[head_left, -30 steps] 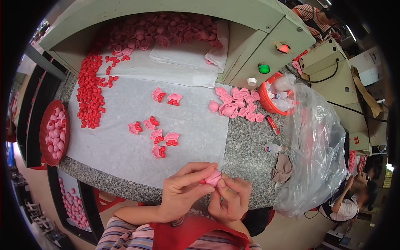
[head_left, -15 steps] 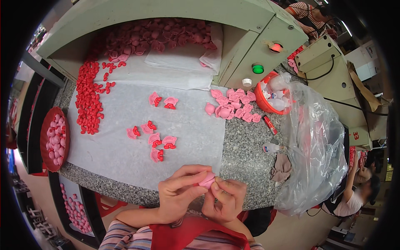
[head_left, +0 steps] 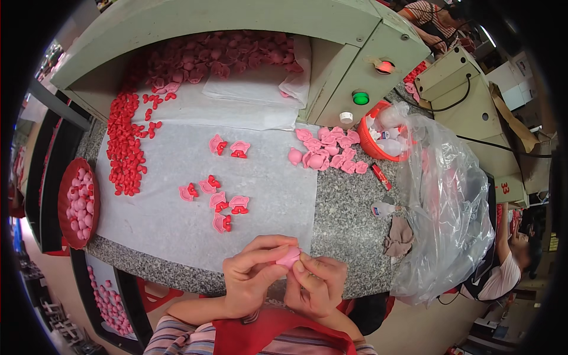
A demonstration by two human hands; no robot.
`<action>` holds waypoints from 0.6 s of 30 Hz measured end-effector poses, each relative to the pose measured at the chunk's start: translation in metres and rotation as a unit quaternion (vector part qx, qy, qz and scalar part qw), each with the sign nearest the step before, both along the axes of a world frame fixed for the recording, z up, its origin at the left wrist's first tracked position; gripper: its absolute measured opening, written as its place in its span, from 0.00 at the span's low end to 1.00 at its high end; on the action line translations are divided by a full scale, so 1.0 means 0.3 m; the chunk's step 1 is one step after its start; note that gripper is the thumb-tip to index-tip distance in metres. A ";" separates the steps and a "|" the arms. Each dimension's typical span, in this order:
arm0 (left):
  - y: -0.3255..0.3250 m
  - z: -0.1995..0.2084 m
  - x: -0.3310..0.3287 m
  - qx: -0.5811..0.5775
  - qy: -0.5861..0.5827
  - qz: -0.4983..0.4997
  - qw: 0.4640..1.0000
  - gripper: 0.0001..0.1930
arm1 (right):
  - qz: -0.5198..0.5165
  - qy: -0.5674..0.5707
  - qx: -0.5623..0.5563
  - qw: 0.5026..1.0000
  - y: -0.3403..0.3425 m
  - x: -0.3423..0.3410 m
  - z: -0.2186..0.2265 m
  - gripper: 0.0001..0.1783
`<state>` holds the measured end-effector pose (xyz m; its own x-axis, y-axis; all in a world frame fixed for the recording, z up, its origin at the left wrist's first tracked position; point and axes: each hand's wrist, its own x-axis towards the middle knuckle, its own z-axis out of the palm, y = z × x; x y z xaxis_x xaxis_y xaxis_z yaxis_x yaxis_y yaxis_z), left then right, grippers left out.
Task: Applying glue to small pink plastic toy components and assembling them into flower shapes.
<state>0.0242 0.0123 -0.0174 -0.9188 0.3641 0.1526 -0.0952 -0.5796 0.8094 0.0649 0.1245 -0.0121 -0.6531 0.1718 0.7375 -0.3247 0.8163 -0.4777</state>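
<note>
Close to my body, both hands meet over a small rounded pink plastic piece [head_left: 288,258]. My left hand [head_left: 251,275] is closed, pinching it between thumb and fingers. From the other side my right hand [head_left: 318,284] is closed too, thumb and fingertips pressed against the piece's right edge. Beyond my hands, on white paper [head_left: 260,195], lie several pink shell pieces with red bow-shaped parts attached, one of them a pink-and-red piece [head_left: 222,223]. Loose pink pieces [head_left: 331,148] are gathered at the paper's right edge.
A pile of red bow-shaped parts [head_left: 125,148] lies at left, beside a red basket [head_left: 65,204] of pink balls. A pale green machine housing [head_left: 236,15] arches over the far side. At right are an orange basket [head_left: 367,139], a small bottle [head_left: 384,209], a brown cloth [head_left: 398,236] and a clear plastic bag [head_left: 444,236].
My hands and the pink piece have shifted slightly left. The piece has turned a little between my fingers. The whole view has moved slightly.
</note>
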 end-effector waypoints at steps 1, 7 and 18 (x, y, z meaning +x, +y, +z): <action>0.001 0.001 0.000 0.007 -0.004 0.000 1.000 0.16 | 0.001 -0.001 -0.004 1.000 0.000 0.001 0.003 0.17; -0.014 -0.012 -0.011 0.055 -0.040 -0.035 0.997 0.13 | 0.084 -0.126 -0.177 0.973 0.036 -0.009 0.065 0.23; -0.010 -0.013 -0.015 0.090 -0.062 -0.064 0.992 0.13 | 0.156 -0.173 -0.237 0.943 0.080 -0.024 0.077 0.20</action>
<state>0.0197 0.0094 -0.0212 -0.8824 0.4563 0.1148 -0.2695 -0.6901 0.6716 0.0577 0.1486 0.0108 -0.9139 0.1887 0.3595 -0.2710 0.3759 -0.8862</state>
